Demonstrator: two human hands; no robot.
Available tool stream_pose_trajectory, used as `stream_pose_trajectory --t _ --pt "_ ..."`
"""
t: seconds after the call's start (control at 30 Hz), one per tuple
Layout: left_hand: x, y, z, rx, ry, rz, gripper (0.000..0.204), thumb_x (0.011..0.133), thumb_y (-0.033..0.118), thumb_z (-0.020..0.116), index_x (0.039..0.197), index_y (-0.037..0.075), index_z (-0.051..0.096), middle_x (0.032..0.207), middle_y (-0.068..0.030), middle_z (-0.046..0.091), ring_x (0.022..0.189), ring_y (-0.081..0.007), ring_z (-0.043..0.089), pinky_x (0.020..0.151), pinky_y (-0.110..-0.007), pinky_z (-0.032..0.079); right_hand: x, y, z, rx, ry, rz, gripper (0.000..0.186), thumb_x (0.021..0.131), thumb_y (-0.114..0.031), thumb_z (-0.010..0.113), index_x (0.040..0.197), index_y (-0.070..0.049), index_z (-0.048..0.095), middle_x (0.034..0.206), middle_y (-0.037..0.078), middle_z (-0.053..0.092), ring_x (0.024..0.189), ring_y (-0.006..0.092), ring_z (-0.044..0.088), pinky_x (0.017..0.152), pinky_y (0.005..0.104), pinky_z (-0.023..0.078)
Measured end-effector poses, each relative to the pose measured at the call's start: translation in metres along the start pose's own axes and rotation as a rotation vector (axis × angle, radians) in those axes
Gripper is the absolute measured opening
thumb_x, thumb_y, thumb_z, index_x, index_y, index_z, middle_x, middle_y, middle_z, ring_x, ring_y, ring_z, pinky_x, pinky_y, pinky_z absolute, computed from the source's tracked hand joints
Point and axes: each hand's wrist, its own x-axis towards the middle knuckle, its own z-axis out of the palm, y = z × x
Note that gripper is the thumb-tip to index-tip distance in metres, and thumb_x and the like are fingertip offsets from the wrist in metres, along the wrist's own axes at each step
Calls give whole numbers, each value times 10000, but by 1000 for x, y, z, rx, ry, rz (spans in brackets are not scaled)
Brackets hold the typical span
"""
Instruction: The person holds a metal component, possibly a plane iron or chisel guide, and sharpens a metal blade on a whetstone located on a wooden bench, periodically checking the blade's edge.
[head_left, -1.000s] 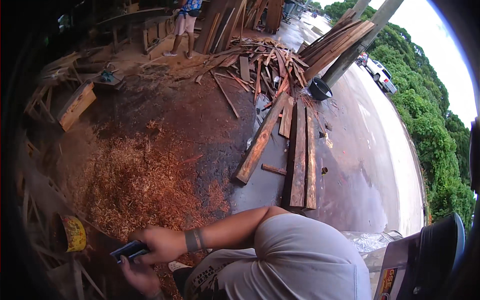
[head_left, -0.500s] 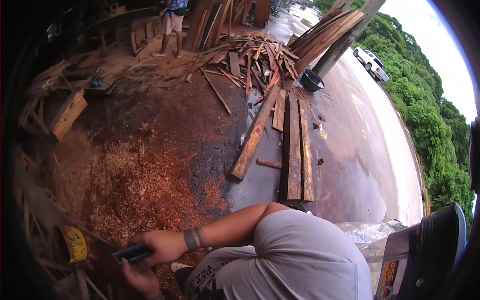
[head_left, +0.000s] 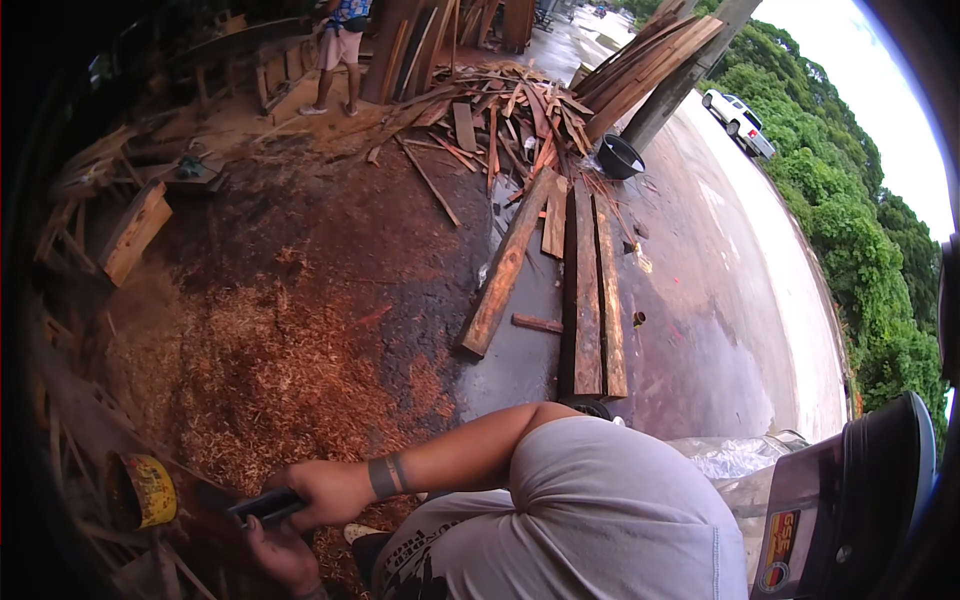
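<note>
My right hand, at the end of a forearm with dark bands round it, is closed on a black bar-shaped object at the lower left. Just below it, my left hand has its thumb raised against the near side of the same object; its other fingers are hidden. What kind of object it is cannot be made out. Left of both hands, a worn yellow tin stands on a dark wooden surface.
Wood shavings cover the ground beyond my hands. Long timber beams lie ahead, with a heap of scrap boards behind. A black tub sits beside a post. One person stands far off; a white vehicle is on the right.
The view has shifted slightly. My left thumb now sits closer against the black object, and more of the yellow tin's opening shows. My right hand keeps its hold.
</note>
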Motion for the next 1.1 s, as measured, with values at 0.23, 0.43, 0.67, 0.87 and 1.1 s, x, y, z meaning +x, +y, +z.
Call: stream_pose_trajectory --t 0.23,0.43,0.67,0.87,1.1 --pt "2 -5 -13 5 -48 -22 597 1104 352 543 1594 18 477 1516 -170 586 1402 -315 583 1208 -490 443 -5 5 3 -24 8 -11 470 816 -205 840 1226 -1 736 1046 177 781 988 336 771 869 459 599" --pt "-5 -4 4 103 37 15 667 991 168 719 1577 -3 451 1430 -151 590 1295 -299 619 1123 -445 519 -7 -13 4 -125 -23 31 549 857 -213 802 1346 5 684 1129 230 771 1042 388 771 899 479 600" --pt "-10 -10 21 181 81 44 513 1017 112 722 1481 4 531 1320 -108 632 1213 -255 645 1088 -434 535 -14 8 2 -139 -12 0 532 922 -222 770 1395 -15 642 1098 221 774 1005 393 771 863 479 606" --pt "-16 -7 18 175 128 179 557 1007 91 713 1514 4 500 1324 -86 625 1223 -244 640 1104 -422 526 -3 2 8 -116 -57 -4 535 936 -222 771 1408 -8 639 1090 194 773 1012 343 778 876 449 608" --pt "-19 20 43 -8 17 55 403 984 119 714 1349 28 570 1192 -59 655 1115 -165 664 1012 -362 537 3 -22 11 107 -48 243 331 974 -158 796 1268 -36 706 914 59 733 786 150 702 724 357 585"
